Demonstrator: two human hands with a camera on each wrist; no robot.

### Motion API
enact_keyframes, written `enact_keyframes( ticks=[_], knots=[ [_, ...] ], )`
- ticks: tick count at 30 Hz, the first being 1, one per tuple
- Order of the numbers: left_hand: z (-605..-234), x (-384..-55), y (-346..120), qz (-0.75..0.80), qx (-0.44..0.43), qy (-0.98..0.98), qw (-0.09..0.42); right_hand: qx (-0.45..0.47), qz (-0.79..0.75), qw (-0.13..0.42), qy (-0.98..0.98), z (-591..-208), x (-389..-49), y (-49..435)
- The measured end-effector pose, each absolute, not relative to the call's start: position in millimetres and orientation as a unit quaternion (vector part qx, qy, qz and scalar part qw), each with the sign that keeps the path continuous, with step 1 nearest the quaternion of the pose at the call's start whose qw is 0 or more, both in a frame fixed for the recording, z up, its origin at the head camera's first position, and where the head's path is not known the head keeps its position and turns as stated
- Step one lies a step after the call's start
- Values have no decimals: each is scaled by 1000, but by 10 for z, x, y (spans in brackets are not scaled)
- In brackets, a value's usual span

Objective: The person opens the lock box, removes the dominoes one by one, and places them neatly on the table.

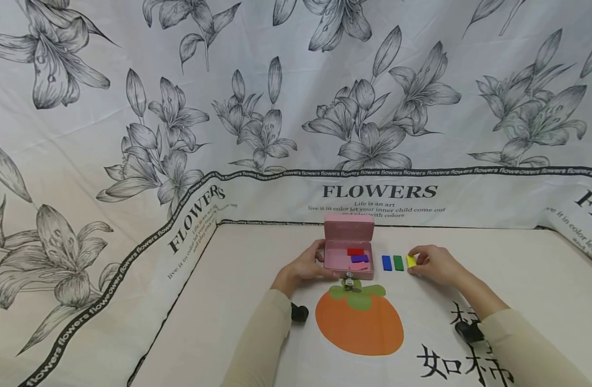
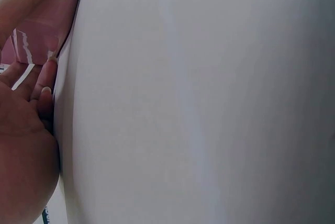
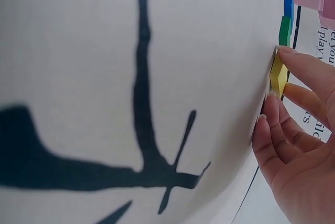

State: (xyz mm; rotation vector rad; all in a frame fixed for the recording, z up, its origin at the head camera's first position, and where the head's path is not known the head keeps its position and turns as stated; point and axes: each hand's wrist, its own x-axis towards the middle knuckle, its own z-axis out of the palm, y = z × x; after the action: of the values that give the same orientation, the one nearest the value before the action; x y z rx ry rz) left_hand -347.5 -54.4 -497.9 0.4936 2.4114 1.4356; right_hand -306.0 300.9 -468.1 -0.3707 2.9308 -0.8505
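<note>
A small pink metal box (image 1: pixel 335 260) stands with its lid (image 1: pixel 349 230) raised. Inside lie a red block (image 1: pixel 355 251), a purple block (image 1: pixel 359 259) and a pink block (image 1: pixel 358 266). My left hand (image 1: pixel 301 266) grips the box's left side, thumb along the front corner. To the box's right, a blue block (image 1: pixel 386 263) and a green block (image 1: pixel 398 263) lie in a row. At the row's right end my right hand (image 1: pixel 436 263) pinches a yellow block (image 3: pixel 278 75) between thumb and fingers, against the table. A metal clasp (image 1: pixel 349 281) hangs at the box's front.
The white tablecloth (image 1: pixel 218 301) bears a printed orange persimmon (image 1: pixel 358 325) in front of the box and black characters (image 1: pixel 438 363) at the right. Behind the table hangs a flower-printed curtain (image 1: pixel 257 32).
</note>
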Motion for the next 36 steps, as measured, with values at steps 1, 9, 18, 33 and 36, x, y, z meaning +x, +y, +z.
enact_keyframes(
  ticks=[1,9,18,33,36],
  knots=[
    [-4980,-3474,-545,498,169,838,147,-120,-277,35,953,-4683,-3062,3009],
    [-4970,-3468,-544,500,159,837,154,-117,-274,35,954,-4692,-3071,3005],
    [-4982,-3472,-543,491,160,843,149,-114,-276,33,954,-4702,-3068,3003],
    [-4986,-3496,-538,492,174,841,144,-111,-281,30,953,-4711,-3060,3036],
    [-4990,-3490,-537,488,176,844,140,-111,-285,29,952,-4702,-3037,3056]
  ],
)
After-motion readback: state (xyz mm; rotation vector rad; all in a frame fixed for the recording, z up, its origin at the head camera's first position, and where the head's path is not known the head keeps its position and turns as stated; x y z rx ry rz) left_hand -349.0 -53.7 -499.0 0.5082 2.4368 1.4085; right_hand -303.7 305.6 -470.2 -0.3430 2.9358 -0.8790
